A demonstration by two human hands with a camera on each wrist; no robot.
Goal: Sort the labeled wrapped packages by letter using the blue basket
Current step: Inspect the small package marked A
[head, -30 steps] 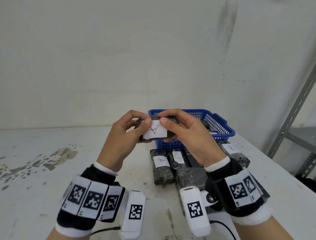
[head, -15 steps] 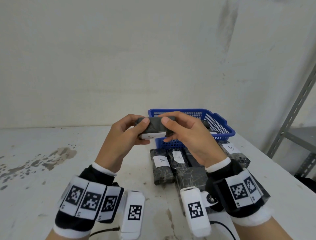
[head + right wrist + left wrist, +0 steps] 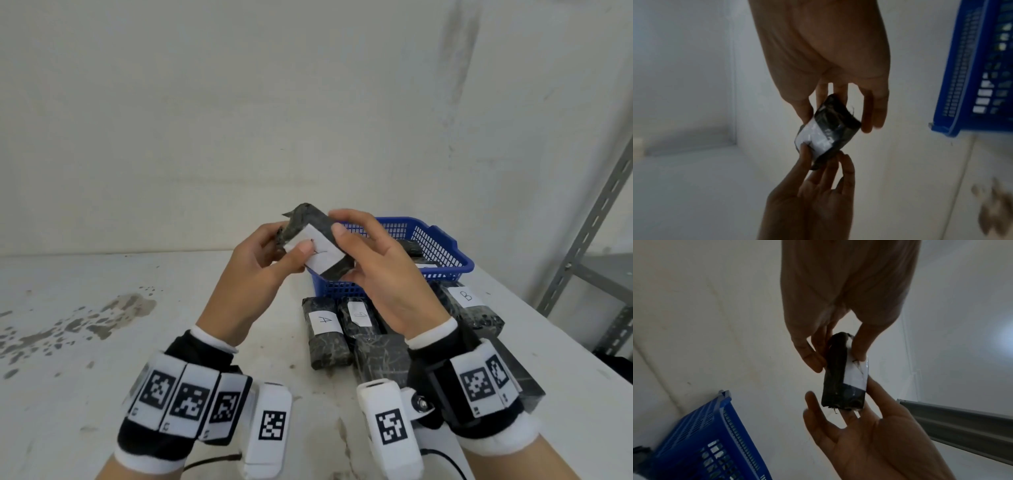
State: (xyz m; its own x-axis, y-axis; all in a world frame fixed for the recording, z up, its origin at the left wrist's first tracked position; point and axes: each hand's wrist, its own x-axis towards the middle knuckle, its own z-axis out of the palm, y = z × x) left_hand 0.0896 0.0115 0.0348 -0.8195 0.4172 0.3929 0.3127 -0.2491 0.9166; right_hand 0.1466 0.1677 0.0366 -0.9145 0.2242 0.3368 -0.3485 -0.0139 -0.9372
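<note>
Both hands hold one dark wrapped package (image 3: 317,245) up in front of the blue basket (image 3: 445,255). It is tilted, far end up, with its white label facing me. My left hand (image 3: 289,245) pinches its left side, and the thumb covers part of the letter. My right hand (image 3: 344,251) grips the right end, thumb on top and fingers beneath. The left wrist view shows the package (image 3: 844,378) between the two hands. So does the right wrist view, as a dark package (image 3: 828,128).
On the white table (image 3: 102,342) before the basket lie a package labelled A (image 3: 325,330), another labelled package (image 3: 359,318), an unlabelled one (image 3: 382,356) and one labelled B (image 3: 471,306). More packages lie inside the basket. A grey metal shelf frame (image 3: 589,240) stands at the right.
The held package was level with its label rolled downward. Both hands have turned it so that it tilts, far end raised, with the label facing me again.
</note>
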